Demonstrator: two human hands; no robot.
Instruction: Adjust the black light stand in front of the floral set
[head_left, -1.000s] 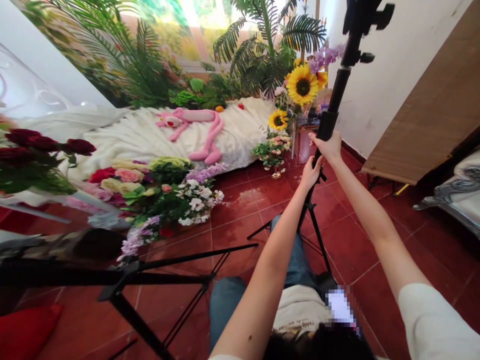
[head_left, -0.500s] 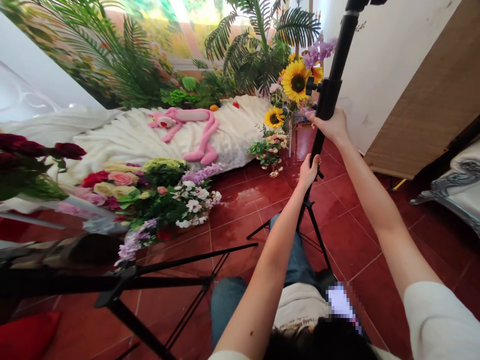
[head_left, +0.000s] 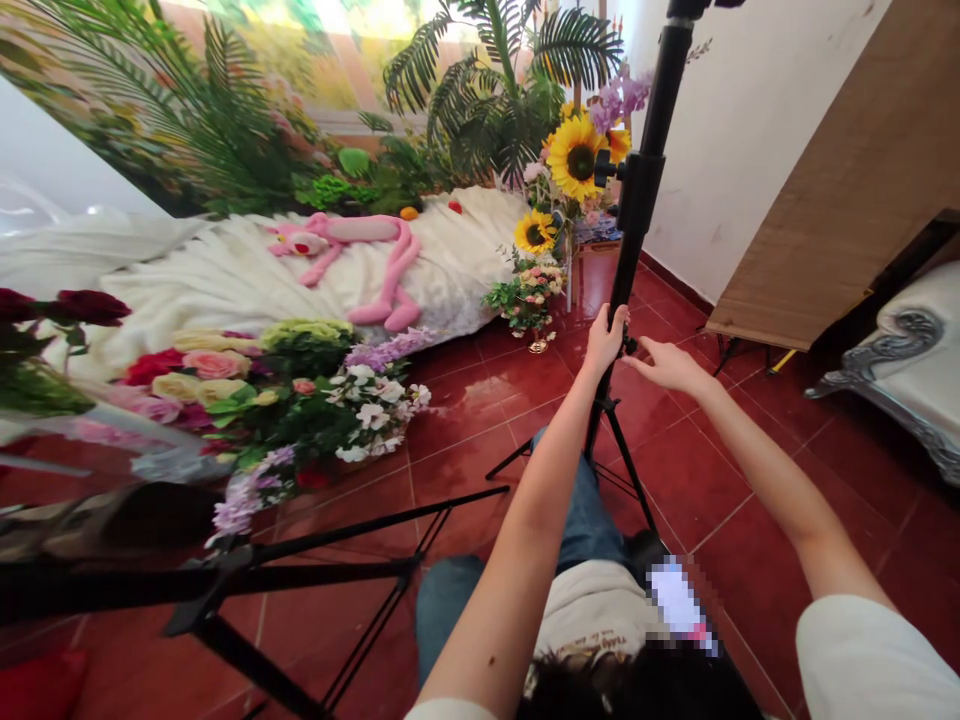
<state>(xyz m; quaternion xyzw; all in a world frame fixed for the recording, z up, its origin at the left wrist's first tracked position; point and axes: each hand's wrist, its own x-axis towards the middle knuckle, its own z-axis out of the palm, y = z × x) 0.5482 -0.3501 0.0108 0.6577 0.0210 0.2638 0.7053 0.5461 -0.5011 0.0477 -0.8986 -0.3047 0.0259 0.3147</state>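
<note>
A black light stand [head_left: 643,190] rises in front of me, its legs spread on the floor. My left hand [head_left: 604,342] is wrapped around its lower tube. Just to the right, my right hand [head_left: 666,366] has its fingers stretched toward a small black knob [head_left: 628,345] on the stand, the fingertips at or very near it. Whether they touch the knob, I cannot tell. Higher on the tube sits another black knob [head_left: 604,168].
A second black stand [head_left: 330,570] spreads its legs at lower left. Flower arrangements [head_left: 300,400], a white-draped platform [head_left: 225,270] with a pink plush toy [head_left: 367,232], and sunflowers [head_left: 579,162] lie beyond. A brown board [head_left: 795,200] and a silver-trimmed sofa [head_left: 915,350] stand right.
My right hand has let go of the upper tube and moved down to the lower knob. My left hand keeps its hold on the tube. The view has shifted slightly.
</note>
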